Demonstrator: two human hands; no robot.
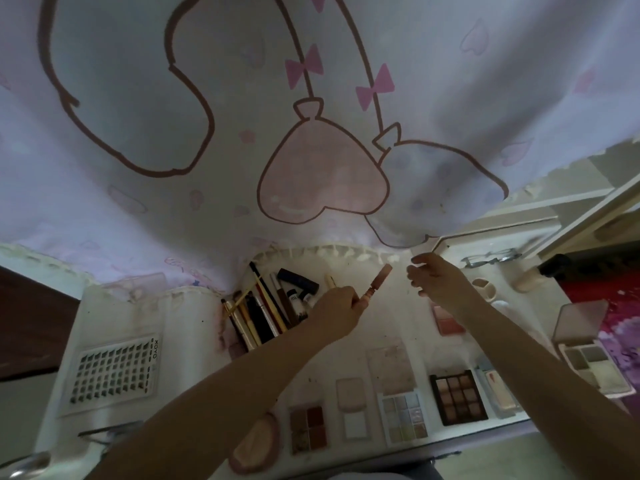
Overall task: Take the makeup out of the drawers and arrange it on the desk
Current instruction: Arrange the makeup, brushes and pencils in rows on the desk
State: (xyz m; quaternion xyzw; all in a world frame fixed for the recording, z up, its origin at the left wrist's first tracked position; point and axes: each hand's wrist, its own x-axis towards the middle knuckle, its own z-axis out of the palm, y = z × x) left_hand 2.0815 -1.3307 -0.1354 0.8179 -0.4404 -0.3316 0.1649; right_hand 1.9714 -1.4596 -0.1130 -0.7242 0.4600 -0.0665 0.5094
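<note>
My left hand [337, 311] is closed around the base of a pink lip gloss tube [377, 280], held tilted up over the middle of the white desk [194, 341]. To its right, my right hand [438, 280] hovers with fingers apart and nothing in it, near the curtain's hem. A bunch of brushes and pencils [263, 311] lies just left of my left hand. Several open eyeshadow palettes [457, 396] are laid in a row along the front edge. A pink blush compact [448, 323] lies under my right wrist.
A cartoon-printed curtain [311, 133] hangs over the back of the desk. A false-lash tray [114, 372] lies at the left. An open palette with a raised lid [592, 362] sits at the right edge, an eyelash curler [488, 258] at the back right.
</note>
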